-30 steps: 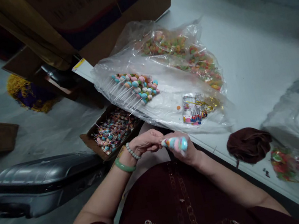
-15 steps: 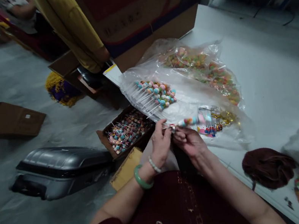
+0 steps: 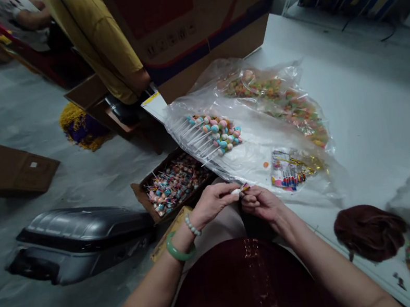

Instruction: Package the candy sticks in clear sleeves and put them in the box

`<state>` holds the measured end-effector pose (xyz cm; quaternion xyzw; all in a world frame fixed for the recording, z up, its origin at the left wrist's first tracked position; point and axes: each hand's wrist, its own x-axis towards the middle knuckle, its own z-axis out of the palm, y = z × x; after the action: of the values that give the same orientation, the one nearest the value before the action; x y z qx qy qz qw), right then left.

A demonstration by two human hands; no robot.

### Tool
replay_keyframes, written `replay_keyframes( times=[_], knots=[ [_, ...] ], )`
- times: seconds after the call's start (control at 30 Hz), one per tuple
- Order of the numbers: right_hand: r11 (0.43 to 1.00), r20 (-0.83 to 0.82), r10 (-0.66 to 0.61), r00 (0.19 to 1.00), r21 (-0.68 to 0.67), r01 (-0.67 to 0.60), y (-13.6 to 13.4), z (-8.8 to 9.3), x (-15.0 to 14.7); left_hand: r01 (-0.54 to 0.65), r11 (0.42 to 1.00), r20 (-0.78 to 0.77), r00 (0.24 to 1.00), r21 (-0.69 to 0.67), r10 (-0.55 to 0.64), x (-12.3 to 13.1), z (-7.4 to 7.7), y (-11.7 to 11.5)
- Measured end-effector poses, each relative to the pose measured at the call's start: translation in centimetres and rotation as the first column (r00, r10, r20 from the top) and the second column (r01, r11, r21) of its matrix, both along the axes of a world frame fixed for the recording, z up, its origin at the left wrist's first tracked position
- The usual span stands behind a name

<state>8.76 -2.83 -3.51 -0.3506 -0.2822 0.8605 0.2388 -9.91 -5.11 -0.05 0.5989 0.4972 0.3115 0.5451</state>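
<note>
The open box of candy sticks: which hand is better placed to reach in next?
Probably the left hand: it is nearer the open box, while the right hand is farther off.

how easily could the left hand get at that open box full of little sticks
Likely yes: the open box lies close by the left hand, its top uncovered, though that hand seems busy pinching a small white piece.

Small white piece (image 3: 236, 191) with a yellow-and-purple end, its full shape partly hidden, pinched between the fingertips of the left hand (image 3: 214, 203) and right hand (image 3: 265, 204). It points roughly sideways, just off the near edge of clear plastic sheeting (image 3: 250, 158).
</note>
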Motion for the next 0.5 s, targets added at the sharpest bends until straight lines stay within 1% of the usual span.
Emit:
replay_keyframes(
  times=[0.03, 0.07, 0.1, 0.13, 0.17, 0.2, 0.23, 0.27, 0.3, 0.33, 0.37, 0.4, 0.43, 0.47, 0.5],
  knots=[
    [0.998, -0.038, 0.010, 0.999, -0.068, -0.012, 0.0, -0.2, -0.2, 0.020, 0.991, -0.133, 0.991, 0.135, -0.002, -0.4, 0.1, -0.1],
    [0.995, -0.038, 0.010, 0.999, -0.096, -0.013, 0.0, -0.3, -0.4, 0.065, 0.969, -0.267, 0.964, 0.240, 0.001, -0.8, 0.0, -0.2],
    [0.997, 0.000, 0.000, 1.000, -0.080, 0.000, 0.1, -0.3, -0.6, 0.124, 0.945, -0.394, 0.919, 0.302, 0.005, -1.3, -0.1, -0.4],
    [0.999, 0.067, -0.022, 0.997, -0.022, 0.023, 0.4, -0.3, -1.0, 0.170, 0.931, -0.506, 0.863, 0.324, 0.019, -2.0, -0.2, -0.6],
    [0.997, 0.149, -0.055, 0.987, 0.066, 0.046, 0.8, -0.2, -1.3, 0.181, 0.930, -0.604, 0.795, 0.318, 0.052, -2.7, -0.4, -0.8],
    [0.985, 0.228, -0.091, 0.969, 0.164, 0.054, 1.4, -0.1, -1.8, 0.158, 0.944, -0.695, 0.713, 0.290, 0.094, -3.5, -0.7, -0.9],
    [0.965, 0.295, -0.130, 0.947, 0.259, 0.052, 2.1, 0.0, -2.4, 0.103, 0.962, -0.780, 0.610, 0.252, 0.139, -4.4, -0.9, -1.1],
    [0.941, 0.344, -0.166, 0.924, 0.336, 0.044, 3.0, 0.0, -3.1, 0.023, 0.976, -0.853, 0.490, 0.215, 0.177, -5.2, -1.1, -1.2],
    [0.920, 0.378, -0.195, 0.905, 0.390, 0.035, 4.1, 0.0, -3.9, -0.064, 0.980, -0.908, 0.369, 0.190, 0.200, -6.0, -1.3, -1.2],
    [0.901, 0.406, -0.224, 0.886, 0.434, 0.028, 5.1, -0.1, -4.8, -0.136, 0.975, -0.940, 0.268, 0.179, 0.210, -6.7, -1.5, -1.2],
    [0.878, 0.444, -0.247, 0.862, 0.479, 0.005, 6.2, -0.2, -5.7, -0.184, 0.966, -0.955, 0.203, 0.182, 0.218, -7.2, -1.6, -1.1],
    [0.841, 0.486, -0.278, 0.829, 0.539, -0.034, 7.3, -0.3, -6.7, -0.209, 0.958, -0.956, 0.176, 0.197, 0.235, -7.6, -1.7, -1.0],
    [0.788, 0.532, -0.317, 0.785, 0.608, -0.094, 8.3, -0.4, -7.7, -0.215, 0.951, -0.948, 0.180, 0.221, 0.261, -7.9, -1.7, -0.8],
    [0.725, 0.581, -0.363, 0.728, 0.667, -0.171, 9.1, -0.5, -8.6, -0.209, 0.946, -0.935, 0.206, 0.248, 0.290, -7.9, -1.7, -0.5],
    [0.668, 0.630, -0.403, 0.663, 0.698, -0.257, 9.9, -0.5, -9.3, -0.196, 0.940, -0.916, 0.241, 0.278, 0.321, -7.9, -1.7, -0.2]
  ],
)
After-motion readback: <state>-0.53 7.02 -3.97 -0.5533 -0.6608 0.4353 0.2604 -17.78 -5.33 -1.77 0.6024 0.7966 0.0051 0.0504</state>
